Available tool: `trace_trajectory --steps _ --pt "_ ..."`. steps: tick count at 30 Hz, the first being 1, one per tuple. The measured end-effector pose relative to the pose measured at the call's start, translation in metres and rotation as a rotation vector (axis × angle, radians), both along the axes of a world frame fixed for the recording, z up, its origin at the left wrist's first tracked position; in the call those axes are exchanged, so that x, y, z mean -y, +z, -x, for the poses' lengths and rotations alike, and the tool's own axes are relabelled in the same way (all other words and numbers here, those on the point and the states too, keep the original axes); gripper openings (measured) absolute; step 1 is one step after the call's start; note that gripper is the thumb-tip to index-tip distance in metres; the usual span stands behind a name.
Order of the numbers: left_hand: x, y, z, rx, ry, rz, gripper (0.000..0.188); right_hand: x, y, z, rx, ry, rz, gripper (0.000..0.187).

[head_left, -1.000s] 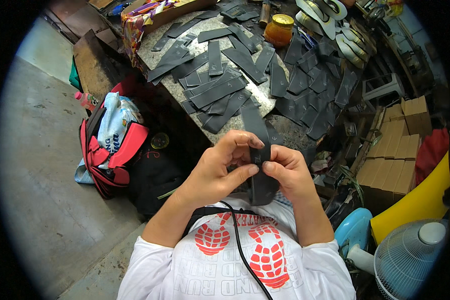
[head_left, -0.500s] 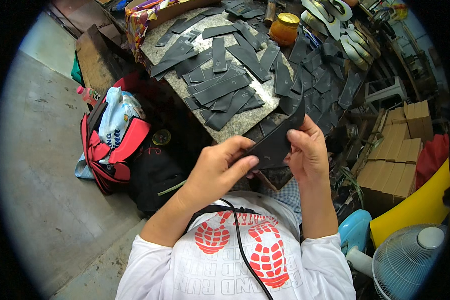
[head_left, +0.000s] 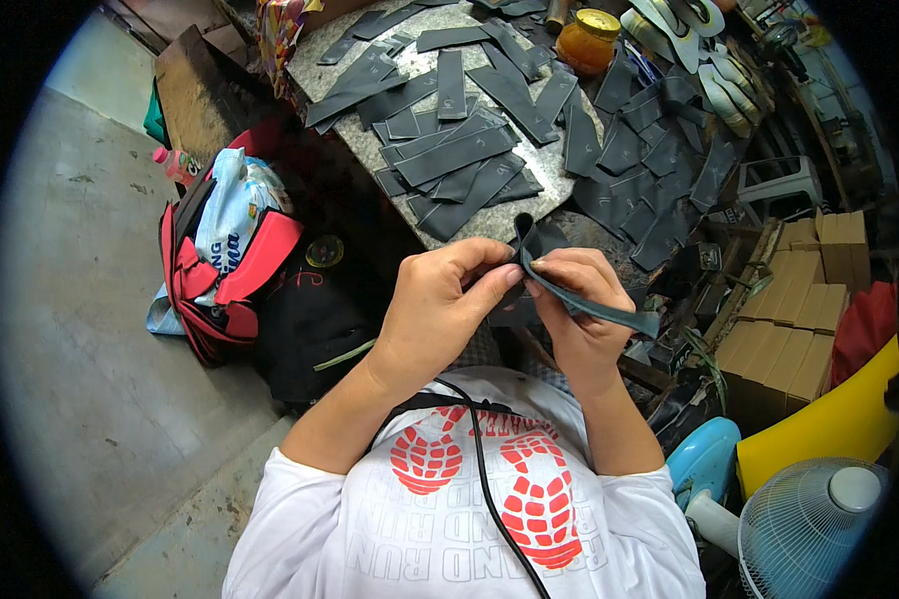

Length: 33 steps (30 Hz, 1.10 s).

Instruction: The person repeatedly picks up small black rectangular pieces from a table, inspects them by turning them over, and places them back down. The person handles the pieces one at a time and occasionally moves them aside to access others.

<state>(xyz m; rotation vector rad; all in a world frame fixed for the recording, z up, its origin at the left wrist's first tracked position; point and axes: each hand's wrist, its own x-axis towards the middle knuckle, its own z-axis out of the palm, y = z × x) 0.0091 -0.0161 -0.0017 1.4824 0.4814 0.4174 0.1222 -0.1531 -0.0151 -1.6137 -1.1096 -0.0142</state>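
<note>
Between my two hands is a dark grey-black strip of flexible sheet, bent into a loop near my fingertips, with one end trailing past my right hand. My left hand pinches it between thumb and fingers at the loop's lower side. On the other side of the loop, my right hand grips the strip with its fingers folded over it. Beyond my hands, many similar flat black strips lie overlapping on a speckled stone slab. Part of the held strip is hidden by my fingers.
An orange jar with a yellow lid stands at the slab's far right, near white-and-yellow sole-shaped pieces. At right are stacked cardboard boxes and a fan. A red-and-black bag sits at left.
The strip was stretched fairly flat between my hands; now it is folded into a loop, its free end pointing right. My hands have come closer together, and the right hand has shifted lower.
</note>
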Motion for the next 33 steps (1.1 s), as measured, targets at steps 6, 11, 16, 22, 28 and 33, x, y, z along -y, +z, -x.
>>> trace_trajectory --steps 6,11,16,22,28,33 --pt "-0.005 0.000 0.004 -0.052 0.008 -0.141 0.018 -0.003 0.000 0.001 0.095 0.008 0.014 0.031" --pt "-0.004 -0.001 0.004 -0.027 0.019 -0.093 0.020 -0.003 0.000 0.004 0.130 0.006 0.031 0.033" --pt "-0.005 -0.001 0.005 -0.044 0.021 -0.046 0.020 -0.004 0.001 0.005 0.147 0.015 0.022 0.034" --pt "-0.006 -0.003 0.005 -0.034 0.020 -0.051 0.019 -0.006 0.001 0.006 0.180 -0.003 0.033 0.036" --pt "-0.006 -0.005 0.002 0.013 0.060 0.049 0.016 -0.005 0.005 0.006 0.284 0.022 0.118 0.036" --pt "-0.010 -0.001 0.006 0.089 0.010 -0.372 0.013 0.005 0.024 -0.011 -0.069 -0.081 0.081 0.024"
